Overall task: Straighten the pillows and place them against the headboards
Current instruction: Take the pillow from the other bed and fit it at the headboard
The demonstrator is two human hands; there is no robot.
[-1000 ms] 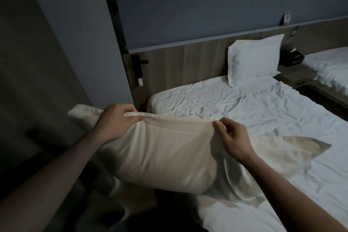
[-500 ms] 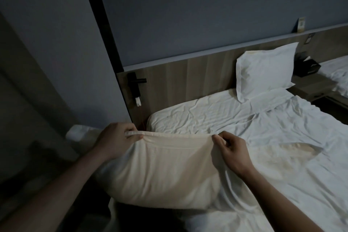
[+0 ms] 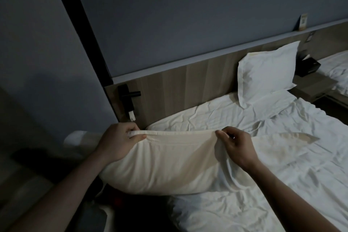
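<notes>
A cream pillow (image 3: 162,164) hangs lengthwise over the bed's left edge, held up by its top seam. My left hand (image 3: 118,143) pinches the seam near the pillow's left end. My right hand (image 3: 235,147) grips the same seam further right, where the loose case flap trails onto the sheet. A second white pillow (image 3: 267,71) stands upright against the wooden headboard (image 3: 188,84) at the bed's far right side.
The bed's white sheet (image 3: 263,184) is wrinkled. A black lamp fixture (image 3: 128,98) sticks out from the headboard's left end. A nightstand (image 3: 314,86) with a black tissue box (image 3: 308,66) separates this bed from another bed (image 3: 337,69) at right. Dark floor lies below left.
The view has shifted closer to the headboard and slightly left. Both hands keep their hold on the pillow's top seam, and the pillow has moved a little toward the headboard.
</notes>
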